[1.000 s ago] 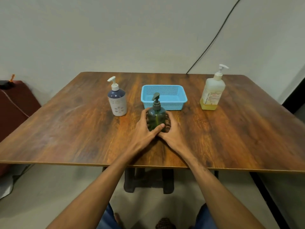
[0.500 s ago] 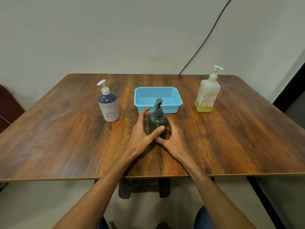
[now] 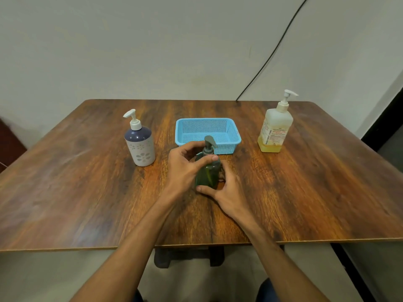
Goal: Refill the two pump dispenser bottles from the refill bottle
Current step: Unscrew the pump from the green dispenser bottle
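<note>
Here the left hand curls its fingers round the green pump bottle at the collar while the right hand grips its base, so pin the body firmly and twist only the collar.

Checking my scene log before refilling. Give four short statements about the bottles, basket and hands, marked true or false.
1. Both the left hand and the right hand grip the green pump bottle. True.
2. The flowered pump bottle sits inside the blue basket. False: it stands on the table, left of the basket.
3. The labelled bottle holds only a low layer of yellow liquid. True.
4. The green bottle's pump head is off. False: it sits on the neck.
</note>
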`<state>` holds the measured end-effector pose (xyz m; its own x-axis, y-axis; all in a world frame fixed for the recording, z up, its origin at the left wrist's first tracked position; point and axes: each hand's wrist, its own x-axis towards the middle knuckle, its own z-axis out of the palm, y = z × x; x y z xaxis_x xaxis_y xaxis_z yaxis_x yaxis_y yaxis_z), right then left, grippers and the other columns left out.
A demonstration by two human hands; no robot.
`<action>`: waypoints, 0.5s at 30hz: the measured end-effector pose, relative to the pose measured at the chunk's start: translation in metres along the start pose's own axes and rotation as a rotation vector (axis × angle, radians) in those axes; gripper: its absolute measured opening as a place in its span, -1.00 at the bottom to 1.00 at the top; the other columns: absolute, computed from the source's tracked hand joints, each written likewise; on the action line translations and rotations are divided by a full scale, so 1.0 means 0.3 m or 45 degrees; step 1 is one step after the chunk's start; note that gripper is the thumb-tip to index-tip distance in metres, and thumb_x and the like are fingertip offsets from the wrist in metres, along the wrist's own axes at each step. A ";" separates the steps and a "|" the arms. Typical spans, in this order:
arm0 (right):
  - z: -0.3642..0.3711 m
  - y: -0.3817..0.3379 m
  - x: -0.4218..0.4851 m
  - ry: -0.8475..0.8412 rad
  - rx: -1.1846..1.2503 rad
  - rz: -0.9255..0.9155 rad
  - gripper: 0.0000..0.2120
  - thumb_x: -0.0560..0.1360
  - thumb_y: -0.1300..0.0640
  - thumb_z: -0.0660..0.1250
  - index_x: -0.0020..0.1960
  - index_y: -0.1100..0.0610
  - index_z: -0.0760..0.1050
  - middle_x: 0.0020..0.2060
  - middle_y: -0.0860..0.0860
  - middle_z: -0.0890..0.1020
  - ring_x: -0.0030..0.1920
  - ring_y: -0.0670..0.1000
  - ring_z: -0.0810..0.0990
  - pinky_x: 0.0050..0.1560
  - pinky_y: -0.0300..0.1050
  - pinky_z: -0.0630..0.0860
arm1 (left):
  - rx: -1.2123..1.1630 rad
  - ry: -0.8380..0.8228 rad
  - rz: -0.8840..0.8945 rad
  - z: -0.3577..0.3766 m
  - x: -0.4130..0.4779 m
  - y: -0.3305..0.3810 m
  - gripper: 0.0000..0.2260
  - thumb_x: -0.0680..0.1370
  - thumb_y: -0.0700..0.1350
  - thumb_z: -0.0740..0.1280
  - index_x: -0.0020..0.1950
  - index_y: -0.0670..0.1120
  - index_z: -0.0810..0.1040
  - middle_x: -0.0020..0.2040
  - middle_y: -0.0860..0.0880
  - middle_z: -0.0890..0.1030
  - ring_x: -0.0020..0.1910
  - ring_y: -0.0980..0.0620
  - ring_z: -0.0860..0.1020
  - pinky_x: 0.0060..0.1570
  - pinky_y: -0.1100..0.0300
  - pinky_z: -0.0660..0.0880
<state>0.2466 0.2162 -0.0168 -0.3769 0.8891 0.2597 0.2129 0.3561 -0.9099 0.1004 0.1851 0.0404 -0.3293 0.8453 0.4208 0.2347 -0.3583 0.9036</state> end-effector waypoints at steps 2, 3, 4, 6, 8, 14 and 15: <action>0.001 0.000 -0.001 0.014 -0.005 0.005 -0.19 0.37 0.07 0.64 0.45 -0.21 0.25 0.33 -0.16 0.50 0.30 -0.17 0.48 0.08 -0.55 0.42 | 0.009 0.073 0.012 0.018 0.003 0.000 -0.62 0.34 -0.17 0.66 0.09 -0.21 0.67 0.04 -0.06 0.73 0.08 0.03 0.71 0.08 0.15 0.64; 0.002 0.003 -0.001 0.017 -0.011 0.005 -0.17 0.37 0.08 0.63 0.47 -0.19 0.24 0.35 -0.14 0.50 0.31 -0.17 0.47 0.08 -0.56 0.40 | 0.016 0.077 0.006 0.026 0.005 -0.001 -0.59 0.33 -0.13 0.68 0.08 -0.20 0.63 0.05 -0.05 0.72 0.10 0.02 0.70 0.09 0.11 0.65; 0.004 0.002 -0.001 0.017 -0.021 0.002 -0.14 0.37 0.08 0.63 0.50 -0.17 0.23 0.37 -0.12 0.50 0.32 -0.16 0.47 0.11 -0.53 0.41 | 0.021 0.052 -0.003 0.034 0.006 0.000 -0.56 0.34 -0.09 0.67 0.10 -0.18 0.59 0.08 -0.04 0.70 0.13 0.02 0.68 0.11 0.09 0.64; 0.006 -0.002 -0.001 0.005 -0.025 -0.010 -0.12 0.39 0.08 0.62 0.55 -0.14 0.20 0.40 -0.11 0.49 0.36 -0.14 0.46 0.18 -0.45 0.42 | 0.060 -0.066 -0.044 0.040 -0.004 0.012 -0.52 0.42 0.01 0.61 0.23 -0.10 0.52 0.18 0.04 0.64 0.21 0.12 0.62 0.17 0.18 0.59; 0.006 -0.004 0.000 0.000 -0.011 -0.030 -0.17 0.39 0.09 0.61 0.52 -0.13 0.25 0.39 -0.12 0.50 0.36 -0.16 0.48 0.19 -0.43 0.46 | 0.028 -0.221 -0.094 0.034 -0.025 0.034 -0.56 0.56 0.03 0.45 0.38 -0.05 0.47 0.26 0.14 0.60 0.27 0.25 0.57 0.21 0.29 0.51; 0.002 -0.010 -0.004 -0.001 -0.001 -0.012 -0.26 0.37 0.09 0.63 0.43 -0.10 0.35 0.28 -0.13 0.57 0.24 -0.20 0.55 0.11 -0.43 0.51 | -0.091 -0.171 -0.023 -0.008 -0.036 0.023 -0.69 0.65 -0.30 0.30 0.41 -0.24 0.51 0.26 -0.11 0.66 0.29 0.05 0.62 0.28 0.16 0.57; 0.001 -0.012 -0.004 -0.002 0.000 -0.012 -0.26 0.37 0.08 0.64 0.42 -0.12 0.35 0.28 -0.14 0.57 0.23 -0.24 0.54 0.10 -0.44 0.50 | -0.080 -0.109 -0.017 -0.006 -0.029 0.017 -0.70 0.60 -0.31 0.38 0.34 -0.24 0.56 0.20 -0.13 0.69 0.24 0.01 0.65 0.28 0.05 0.59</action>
<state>0.2461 0.2137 -0.0138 -0.3805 0.8852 0.2676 0.2095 0.3643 -0.9074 0.1028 0.1752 0.0413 -0.2522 0.8799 0.4027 0.1718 -0.3688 0.9135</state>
